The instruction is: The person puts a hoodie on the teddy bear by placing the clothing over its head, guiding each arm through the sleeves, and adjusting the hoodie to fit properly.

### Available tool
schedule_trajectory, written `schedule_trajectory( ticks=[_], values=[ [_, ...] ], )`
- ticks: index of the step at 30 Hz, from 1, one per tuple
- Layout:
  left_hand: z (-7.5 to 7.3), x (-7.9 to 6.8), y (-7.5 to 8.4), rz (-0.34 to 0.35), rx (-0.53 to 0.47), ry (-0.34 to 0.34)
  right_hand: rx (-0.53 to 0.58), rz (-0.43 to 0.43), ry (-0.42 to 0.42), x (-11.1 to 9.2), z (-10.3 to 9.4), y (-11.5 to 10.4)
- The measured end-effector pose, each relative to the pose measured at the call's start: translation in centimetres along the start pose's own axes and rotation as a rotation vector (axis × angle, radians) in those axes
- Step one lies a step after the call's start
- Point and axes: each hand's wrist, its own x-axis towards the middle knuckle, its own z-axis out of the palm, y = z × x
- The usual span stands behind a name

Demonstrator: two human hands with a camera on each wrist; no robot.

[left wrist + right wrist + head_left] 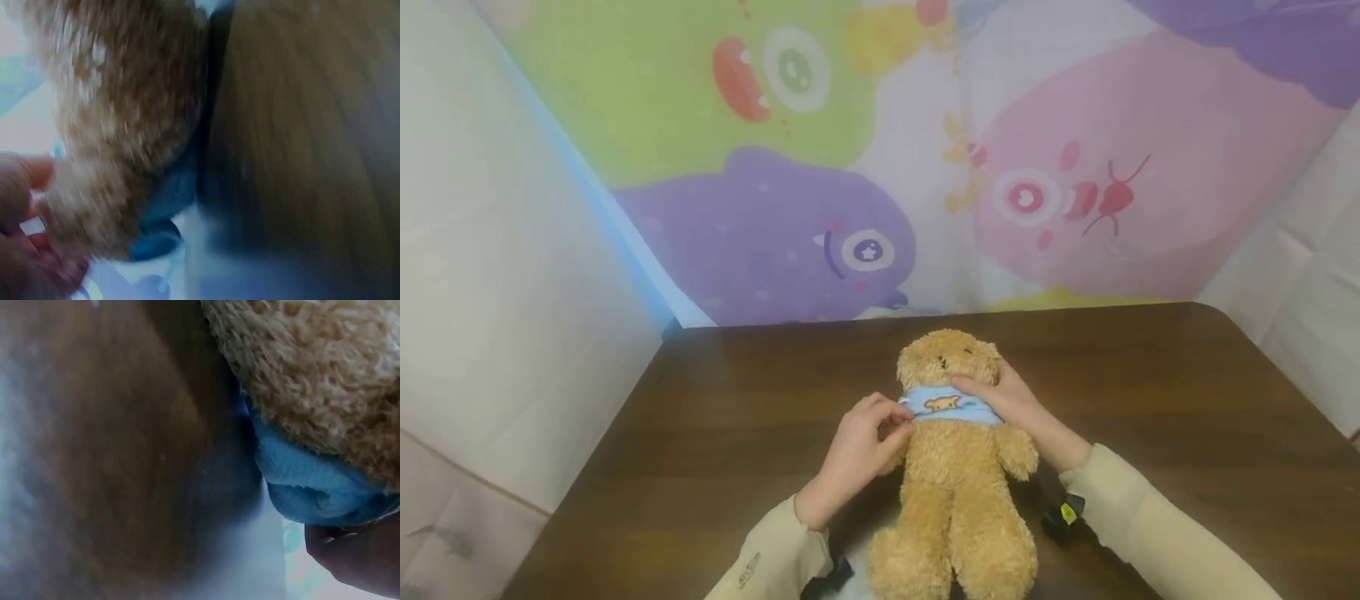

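Observation:
A fluffy tan teddy bear [955,475] lies face up on a dark wooden table [760,417], its head toward the far edge. Around its chest is a small blue shirt [977,407] with a bear picture on the front. My left hand [861,442] pinches the shirt's edge at the left side, thumb and forefinger bent together beside the bear's arm. With my right hand [1018,404] I grip the bear at the neck and shoulder, the thumb across the shirt's top and the other fingers hidden behind. In the right wrist view, fur [325,375] and blue cloth [312,481] fill the right side.
A cloth backdrop [955,275] with cartoon monsters hangs behind the table's far edge. Pale sheets [512,250] enclose the sides. A black strap device [1063,515] sits at my right wrist, beside the bear's legs.

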Motion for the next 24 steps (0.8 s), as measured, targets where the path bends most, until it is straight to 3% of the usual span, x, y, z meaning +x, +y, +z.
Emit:
schedule_trajectory(
  ticks=[4,6,10,13,16,18,21,24],
  values=[
    [0.5,0.4,0.6,-0.02,0.134,-0.09,-0.035,-0.005,-0.019,0.7,-0.4,0.5],
    [0.6,0.6,0.6,-0.018,0.142,-0.129,-0.061,-0.016,-0.033,0.7,-0.6,0.7],
    [0.5,0.7,0.3,-0.064,0.048,-0.199,-0.104,-0.017,-0.062,0.3,-0.8,0.5],
    [0.4,0.6,0.1,-0.11,-0.022,-0.243,-0.166,-0.026,0.026,-0.6,-1.1,0.3],
    [0.5,0.3,0.0,-0.128,-0.048,-0.251,-0.107,-0.175,0.213,-1.9,-1.4,0.2],
    [0.5,0.2,0.1,-0.134,-0.044,-0.231,-0.039,-0.347,0.245,-2.7,-1.8,0.2],
    [0.5,0.0,0.3,-0.131,-0.051,-0.204,-0.032,-0.562,0.099,-4.1,-2.4,-0.1],
    [0.5,0.0,0.3,-0.13,-0.065,-0.203,-0.138,-0.652,-0.04,-5.7,-2.9,-0.7]
  ],
)
